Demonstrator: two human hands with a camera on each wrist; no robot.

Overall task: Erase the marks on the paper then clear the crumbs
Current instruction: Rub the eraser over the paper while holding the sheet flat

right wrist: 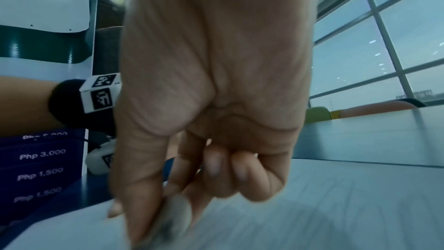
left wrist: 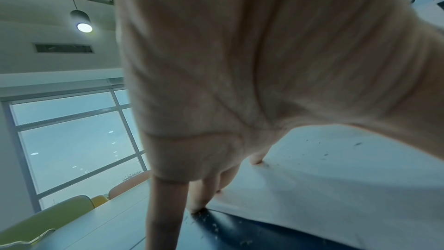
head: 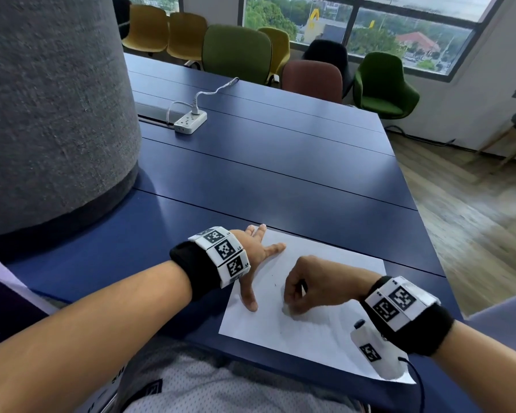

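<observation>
Head view first, from the left: the left hand [head: 252, 257] lies spread and flat, fingers straight, pressing the near-left part of the paper [head: 334, 263] down onto the blue surface [head: 280, 174]. Its thumb reaches toward the middle of the sheet; two fingertips run over the far edge. From the left wrist view, dark crumbs [left wrist: 324, 154] are scattered on the white sheet, and more lie on the bare surface just off its edge.

Further right, the right hand [head: 306, 289] is curled over the middle of the paper, thumb and fingers pinching a small greyish eraser [right wrist: 173, 220] whose lower end touches the sheet. The right wrist view is streaked with blur down there, so I'd judge it is mid-rub. A few small dark specks sit on the paper between the two hands; whether they are marks or crumbs I cannot tell.

So the erasing step looks to be in hand, and the clearing has not begun. Next, to my eye, comes more firm rubbing while the left hand keeps the sheet from creeping. Then the eraser needs putting aside and the crumbs brushing off paper and surface.
</observation>
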